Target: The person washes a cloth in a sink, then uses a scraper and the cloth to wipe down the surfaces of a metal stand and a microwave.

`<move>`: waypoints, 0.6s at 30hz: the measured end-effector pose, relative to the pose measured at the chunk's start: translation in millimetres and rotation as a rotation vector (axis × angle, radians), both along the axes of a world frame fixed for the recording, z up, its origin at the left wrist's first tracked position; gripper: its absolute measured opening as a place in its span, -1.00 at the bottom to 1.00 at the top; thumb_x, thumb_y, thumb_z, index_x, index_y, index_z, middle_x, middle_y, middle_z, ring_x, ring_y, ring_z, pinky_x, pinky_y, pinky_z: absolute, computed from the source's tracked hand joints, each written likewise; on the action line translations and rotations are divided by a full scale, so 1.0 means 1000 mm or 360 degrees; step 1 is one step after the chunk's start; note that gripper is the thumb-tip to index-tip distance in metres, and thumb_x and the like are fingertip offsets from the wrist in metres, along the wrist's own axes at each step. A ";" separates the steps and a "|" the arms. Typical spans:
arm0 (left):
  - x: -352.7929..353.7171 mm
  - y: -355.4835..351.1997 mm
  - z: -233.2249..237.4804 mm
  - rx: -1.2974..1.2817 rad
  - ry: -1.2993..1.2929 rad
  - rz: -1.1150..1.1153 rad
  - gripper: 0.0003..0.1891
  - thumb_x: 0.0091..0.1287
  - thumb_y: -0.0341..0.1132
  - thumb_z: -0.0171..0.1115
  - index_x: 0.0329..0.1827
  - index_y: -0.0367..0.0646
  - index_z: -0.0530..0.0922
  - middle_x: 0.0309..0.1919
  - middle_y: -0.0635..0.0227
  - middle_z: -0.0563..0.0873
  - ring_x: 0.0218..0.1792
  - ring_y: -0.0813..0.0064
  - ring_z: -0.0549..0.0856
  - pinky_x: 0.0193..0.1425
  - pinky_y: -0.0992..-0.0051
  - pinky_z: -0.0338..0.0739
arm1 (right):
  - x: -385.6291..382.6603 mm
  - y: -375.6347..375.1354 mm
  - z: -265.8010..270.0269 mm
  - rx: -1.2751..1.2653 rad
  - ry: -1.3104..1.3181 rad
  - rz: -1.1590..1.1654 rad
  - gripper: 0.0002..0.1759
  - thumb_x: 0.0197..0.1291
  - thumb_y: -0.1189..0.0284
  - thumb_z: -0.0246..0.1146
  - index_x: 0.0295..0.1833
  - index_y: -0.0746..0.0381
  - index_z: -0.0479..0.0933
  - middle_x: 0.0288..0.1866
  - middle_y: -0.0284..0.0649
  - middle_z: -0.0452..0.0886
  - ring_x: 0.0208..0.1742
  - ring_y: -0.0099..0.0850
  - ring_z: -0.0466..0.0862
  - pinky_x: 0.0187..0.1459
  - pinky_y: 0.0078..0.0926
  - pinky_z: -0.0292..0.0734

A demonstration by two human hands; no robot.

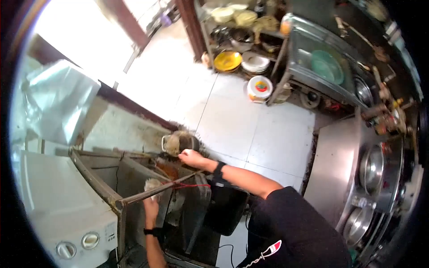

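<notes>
My left hand [151,206] reaches up inside a worn metal frame [152,193], its fingers around a pale, crumpled wad [153,184] that looks like a cloth or scrubber. Grey panels [149,172] divide the frame. Across its bar runs a red cord [192,184]. Beyond the frame's far side, my right hand [192,158] is closed; whatever it pinches, if anything, is too small to make out. Just past that hand stands a dark container with a pale handle [164,144] and a tan clump [172,144] in it. A black panel [227,210] leans below my right forearm.
A white appliance with knobs [67,250] stands left, under clear plastic sheeting [62,102]. Shelves at the back hold yellow plates [228,60] and white plates [255,61], with a white tub [259,88] on the tiled floor. A metal counter [333,161] lines the right.
</notes>
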State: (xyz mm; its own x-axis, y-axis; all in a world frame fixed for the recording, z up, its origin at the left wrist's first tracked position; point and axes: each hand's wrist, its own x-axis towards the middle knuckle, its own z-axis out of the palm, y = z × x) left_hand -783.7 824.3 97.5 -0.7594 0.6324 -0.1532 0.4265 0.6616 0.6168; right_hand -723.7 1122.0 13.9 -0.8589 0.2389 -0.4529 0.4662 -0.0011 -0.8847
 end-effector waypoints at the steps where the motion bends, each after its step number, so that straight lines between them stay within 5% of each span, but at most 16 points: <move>1: -0.001 -0.011 -0.002 -0.0273 0.0028 -0.0184 -0.71 0.43 -0.53 -0.01 0.14 -0.19 0.55 0.14 0.00 0.55 0.13 -0.07 0.52 0.19 0.06 0.45 | 0.014 0.011 -0.030 0.0015 0.0176 -0.0131 -0.60 0.30 0.17 0.16 -0.10 0.33 0.57 -0.21 -0.21 0.69 -0.26 -0.42 0.66 -0.20 -0.41 0.55; 2: 0.005 -0.012 0.001 -0.0242 0.0039 -0.0305 -0.73 0.40 -0.54 0.02 0.10 -0.19 0.57 0.07 0.01 0.58 0.07 -0.05 0.54 0.13 0.06 0.47 | 0.045 0.030 -0.041 -0.0332 0.0304 -0.0286 -0.67 0.32 0.23 0.17 -0.14 0.31 0.59 -0.24 -0.27 0.69 -0.27 -0.50 0.64 -0.22 -0.50 0.55; 4: 0.023 -0.012 0.012 -0.0187 0.0066 -0.0533 -0.75 0.35 -0.58 0.07 0.02 -0.19 0.61 -0.09 0.02 0.65 -0.04 -0.02 0.60 0.01 0.08 0.51 | 0.135 0.074 -0.001 -0.0129 0.0201 -0.0304 -0.71 0.34 0.24 0.16 -0.13 0.27 0.58 -0.29 -0.34 0.65 -0.30 -0.55 0.60 -0.20 -0.54 0.56; 6: 0.046 -0.009 0.023 -0.0288 0.0075 -0.0392 -0.71 0.09 -0.61 0.15 -0.15 -0.12 0.65 -0.19 0.06 0.69 -0.05 -0.08 0.60 0.09 0.21 0.48 | 0.227 0.096 0.000 -0.0235 0.0236 -0.0552 -0.72 0.34 0.23 0.16 -0.11 0.24 0.58 -0.26 -0.35 0.64 -0.25 -0.56 0.60 -0.17 -0.54 0.55; 11: 0.066 -0.018 0.072 -0.0681 -0.0202 -0.0213 -0.69 0.14 -0.50 0.21 -0.03 -0.13 0.61 -0.18 -0.02 0.70 -0.09 -0.01 0.67 -0.05 0.21 0.55 | 0.461 0.068 0.020 -0.0091 -0.0093 -0.1171 -0.74 0.31 0.25 0.20 -0.14 0.24 0.56 -0.29 -0.32 0.63 -0.26 -0.56 0.59 -0.18 -0.57 0.54; 15: 0.111 -0.034 0.104 0.0092 -0.0068 -0.0029 -0.73 0.23 -0.47 0.20 -0.01 -0.29 0.56 -0.18 0.00 0.68 -0.11 0.14 0.66 0.06 0.35 0.48 | 0.606 -0.014 -0.022 0.0139 -0.0443 -0.1564 -0.84 0.17 0.36 0.24 -0.23 0.23 0.55 -0.39 -0.33 0.62 -0.39 -0.55 0.57 -0.36 -0.57 0.48; 18: 0.156 -0.032 0.119 0.0523 -0.0001 0.0179 -0.72 0.27 -0.46 0.18 0.03 -0.33 0.53 -0.13 0.07 0.67 -0.09 0.23 0.62 0.10 0.36 0.45 | 0.636 -0.068 -0.007 0.0099 -0.0628 -0.1780 -0.84 0.12 0.35 0.26 -0.28 0.23 0.57 -0.45 -0.33 0.62 -0.42 -0.54 0.59 -0.39 -0.52 0.49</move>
